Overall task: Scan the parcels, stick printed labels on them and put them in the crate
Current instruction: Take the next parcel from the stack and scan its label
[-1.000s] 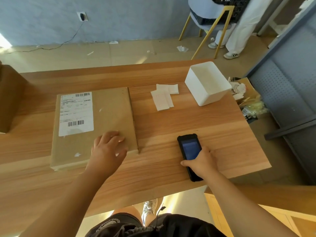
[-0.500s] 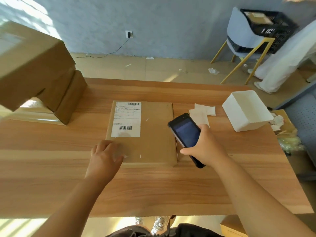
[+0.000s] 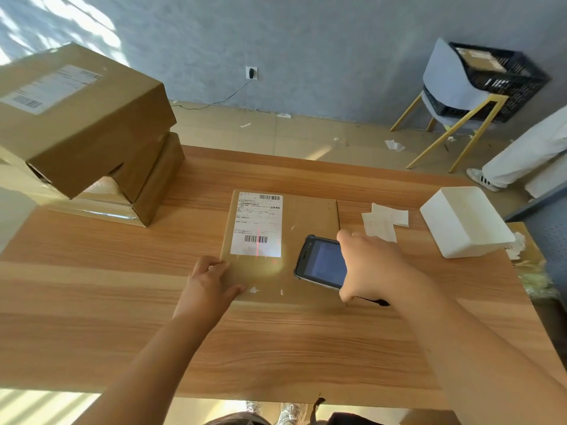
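A flat brown parcel (image 3: 310,222) lies on the wooden table (image 3: 92,302), with a white shipping label (image 3: 256,223) on its left half. A red scan line and a patch of light fall on the label's lower barcode. My right hand (image 3: 371,265) grips a black handheld scanner (image 3: 322,262) over the parcel's right part, screen up. My left hand (image 3: 208,283) rests on the parcel's near left corner, fingers relaxed. Loose white printed labels (image 3: 383,220) lie to the right of the parcel. The black crate (image 3: 503,78), with a parcel inside, sits on a chair at the back right.
Stacked brown boxes (image 3: 79,118) stand at the table's back left. A white plastic bin (image 3: 463,222) lies tipped at the right edge. Beyond it a person's white trouser legs (image 3: 521,157) stand on the floor, which is littered with paper scraps.
My right hand lifted the scanner off the table and carried it left over the parcel; its red beam now falls on the label. My left hand slid to the parcel's near left corner.
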